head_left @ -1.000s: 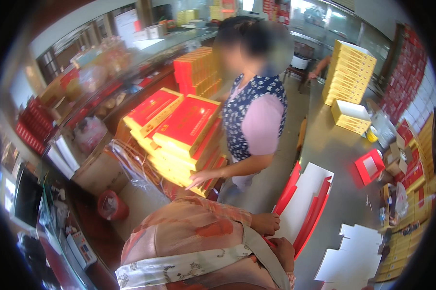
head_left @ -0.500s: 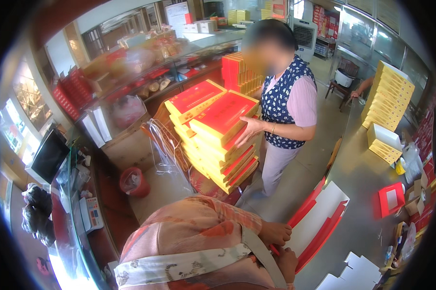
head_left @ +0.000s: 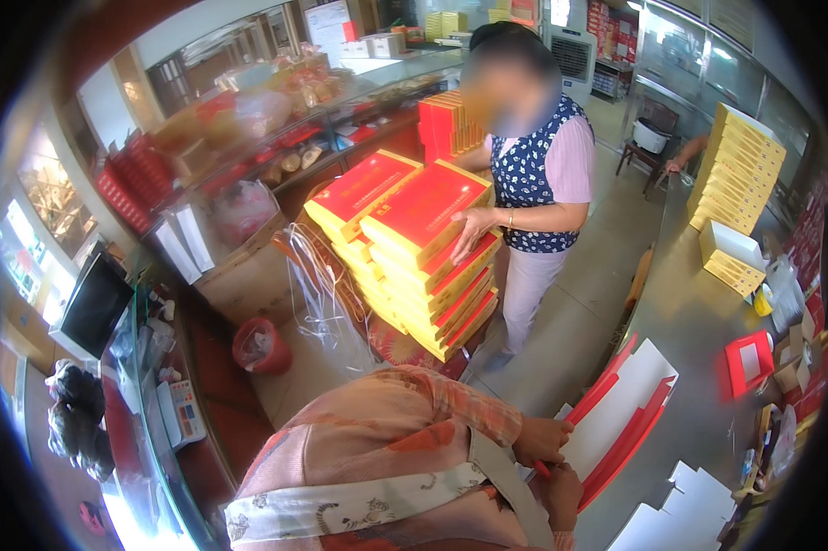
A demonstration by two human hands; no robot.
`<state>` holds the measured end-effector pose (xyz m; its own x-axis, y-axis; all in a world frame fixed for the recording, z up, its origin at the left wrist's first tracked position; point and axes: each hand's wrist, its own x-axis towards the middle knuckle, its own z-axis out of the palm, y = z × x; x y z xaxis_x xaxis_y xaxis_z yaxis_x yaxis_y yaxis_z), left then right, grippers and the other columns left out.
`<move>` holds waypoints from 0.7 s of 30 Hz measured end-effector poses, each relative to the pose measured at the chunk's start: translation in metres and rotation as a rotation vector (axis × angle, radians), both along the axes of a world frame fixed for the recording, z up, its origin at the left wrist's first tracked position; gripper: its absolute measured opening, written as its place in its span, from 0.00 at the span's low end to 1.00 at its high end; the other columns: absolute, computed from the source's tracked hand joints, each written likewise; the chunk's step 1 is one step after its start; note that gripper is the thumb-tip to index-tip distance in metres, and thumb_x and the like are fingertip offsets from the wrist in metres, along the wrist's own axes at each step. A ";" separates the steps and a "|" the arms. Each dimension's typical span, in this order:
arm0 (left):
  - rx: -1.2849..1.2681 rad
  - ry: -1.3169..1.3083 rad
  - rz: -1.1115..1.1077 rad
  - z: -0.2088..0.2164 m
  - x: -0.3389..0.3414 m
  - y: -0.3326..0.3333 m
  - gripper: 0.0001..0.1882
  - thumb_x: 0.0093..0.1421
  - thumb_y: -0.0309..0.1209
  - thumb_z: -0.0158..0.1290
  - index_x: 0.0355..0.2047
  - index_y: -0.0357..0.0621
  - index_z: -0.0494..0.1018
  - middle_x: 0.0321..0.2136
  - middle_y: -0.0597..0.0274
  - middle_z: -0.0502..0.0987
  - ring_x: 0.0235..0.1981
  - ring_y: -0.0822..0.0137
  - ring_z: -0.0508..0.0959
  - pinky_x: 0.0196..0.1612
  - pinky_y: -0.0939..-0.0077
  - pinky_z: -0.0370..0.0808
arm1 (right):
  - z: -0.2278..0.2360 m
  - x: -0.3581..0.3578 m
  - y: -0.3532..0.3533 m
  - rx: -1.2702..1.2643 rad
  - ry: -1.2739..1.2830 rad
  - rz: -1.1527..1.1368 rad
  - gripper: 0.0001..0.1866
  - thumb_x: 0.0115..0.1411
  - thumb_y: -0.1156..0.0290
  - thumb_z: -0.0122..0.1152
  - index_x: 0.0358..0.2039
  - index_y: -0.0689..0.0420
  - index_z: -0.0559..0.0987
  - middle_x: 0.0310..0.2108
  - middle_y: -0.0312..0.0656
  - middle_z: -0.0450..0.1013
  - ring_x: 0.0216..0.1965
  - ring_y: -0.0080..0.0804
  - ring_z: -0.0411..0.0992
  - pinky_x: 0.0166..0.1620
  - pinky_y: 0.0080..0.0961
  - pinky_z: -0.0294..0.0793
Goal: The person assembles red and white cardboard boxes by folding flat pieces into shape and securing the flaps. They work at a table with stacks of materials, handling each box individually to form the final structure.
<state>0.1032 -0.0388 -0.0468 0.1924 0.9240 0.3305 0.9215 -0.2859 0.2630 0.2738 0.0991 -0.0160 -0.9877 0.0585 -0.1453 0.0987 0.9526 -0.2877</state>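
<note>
while l. hand (head_left: 539,440) & r. hand (head_left: 563,493) both pinch its near end, red/white carton (head_left: 619,415) extends ahead-right of them; prob. light, stiff card, slightly slick, creases easily; best held by folded edges, not mid-panel.

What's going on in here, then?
The person wearing the camera has the left hand and right hand together at the near end of an open red and white box, along the edge of a metal table. Another person stands with a hand against a stack of red and yellow boxes. A flat white card sheet lies on the table; yellow boxes are piled farther along.
</note>
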 end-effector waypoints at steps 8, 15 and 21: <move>0.024 0.273 -0.039 -0.015 -0.046 0.035 0.07 0.56 0.33 0.58 0.33 0.47 0.83 0.29 0.63 0.82 0.42 0.56 0.84 0.78 0.26 0.37 | 0.061 0.025 -0.017 0.068 -0.032 -0.088 0.14 0.57 0.63 0.70 0.42 0.55 0.86 0.38 0.48 0.82 0.42 0.52 0.81 0.51 0.51 0.77; 0.063 0.134 -0.072 -0.027 0.024 0.044 0.16 0.52 0.49 0.66 0.33 0.53 0.83 0.32 0.69 0.84 0.44 0.60 0.83 0.65 0.38 0.60 | -0.027 0.045 0.022 0.242 0.107 -0.069 0.21 0.48 0.56 0.79 0.39 0.53 0.86 0.35 0.46 0.82 0.41 0.50 0.80 0.51 0.47 0.77; -0.110 0.265 -0.038 -0.008 0.029 0.010 0.21 0.51 0.57 0.68 0.37 0.58 0.84 0.33 0.71 0.85 0.46 0.61 0.82 0.57 0.51 0.66 | -0.011 0.030 0.038 0.143 0.075 0.072 0.26 0.37 0.55 0.86 0.38 0.49 0.87 0.36 0.43 0.81 0.43 0.48 0.79 0.48 0.44 0.81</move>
<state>0.1318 -0.0288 -0.0544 0.2936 0.9421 0.1621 0.9514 -0.3044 0.0457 0.3043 0.1370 -0.0269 -0.9978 0.0020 -0.0667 0.0122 0.9883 -0.1523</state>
